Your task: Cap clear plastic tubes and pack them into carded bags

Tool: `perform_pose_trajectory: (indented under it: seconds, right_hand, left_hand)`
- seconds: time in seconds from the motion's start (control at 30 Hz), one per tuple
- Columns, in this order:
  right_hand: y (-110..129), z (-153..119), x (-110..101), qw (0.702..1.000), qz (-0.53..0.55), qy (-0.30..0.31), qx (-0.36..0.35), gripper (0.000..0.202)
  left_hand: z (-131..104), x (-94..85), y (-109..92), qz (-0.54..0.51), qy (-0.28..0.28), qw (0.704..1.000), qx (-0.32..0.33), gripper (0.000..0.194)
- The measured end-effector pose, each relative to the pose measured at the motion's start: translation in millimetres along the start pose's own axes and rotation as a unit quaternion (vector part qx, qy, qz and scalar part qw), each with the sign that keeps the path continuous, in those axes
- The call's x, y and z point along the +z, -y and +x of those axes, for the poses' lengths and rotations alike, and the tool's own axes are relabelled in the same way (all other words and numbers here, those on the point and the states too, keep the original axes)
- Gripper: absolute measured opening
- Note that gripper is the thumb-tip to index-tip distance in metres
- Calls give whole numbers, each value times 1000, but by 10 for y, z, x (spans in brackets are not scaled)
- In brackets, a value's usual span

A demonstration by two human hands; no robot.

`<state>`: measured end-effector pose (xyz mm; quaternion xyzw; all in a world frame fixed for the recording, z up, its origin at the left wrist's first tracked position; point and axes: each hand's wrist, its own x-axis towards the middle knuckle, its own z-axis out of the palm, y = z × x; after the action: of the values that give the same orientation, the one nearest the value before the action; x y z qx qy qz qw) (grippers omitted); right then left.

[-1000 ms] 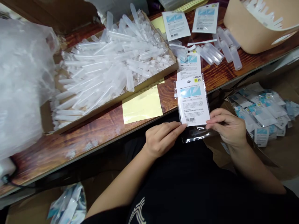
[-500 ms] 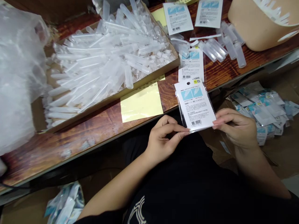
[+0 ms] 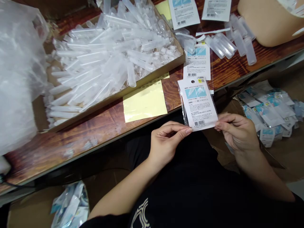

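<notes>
Between my hands is a clear plastic packet with a white printed card (image 3: 200, 106), its blue pictures and barcode facing up. My left hand (image 3: 166, 141) pinches its lower left corner between thumb and forefinger. At the lower right edge, my right hand (image 3: 237, 129) grips it with thumb and fingers. The packet is tilted in front of the table edge, over my lap. Just behind it on the table lies another printed card packet (image 3: 197, 65), partly covered by clear plastic pieces.
A shallow cardboard box (image 3: 114, 93) full of clear plastic tubes (image 3: 95, 63) stands on the wooden table. Yellow paper (image 3: 144, 103) lies before it. Several frosted tubes (image 3: 250, 52) lie near a beige bin (image 3: 261, 23). Finished-looking packets (image 3: 268, 114) fill a box at right; a plastic bag (image 3: 19, 72) sits left.
The packet stays in both hands, and my left fingers have straightened a little along its corner. The view has shifted slightly, so the table things sit a bit higher.
</notes>
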<state>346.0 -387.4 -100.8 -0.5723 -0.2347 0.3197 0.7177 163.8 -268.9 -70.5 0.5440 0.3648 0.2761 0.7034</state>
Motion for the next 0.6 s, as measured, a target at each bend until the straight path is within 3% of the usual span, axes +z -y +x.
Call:
perform_pose_trajectory:
  seconds: [0.27,0.6]
  right_hand:
    - [56,-21,150,998,-37,-51,-6,20]
    - [31,-20,232,997,-10,-69,12,23]
  left_hand:
    - [-4,42,43,0,-75,995,59,9]
    - [0,64,66,-40,-102,993,39,18]
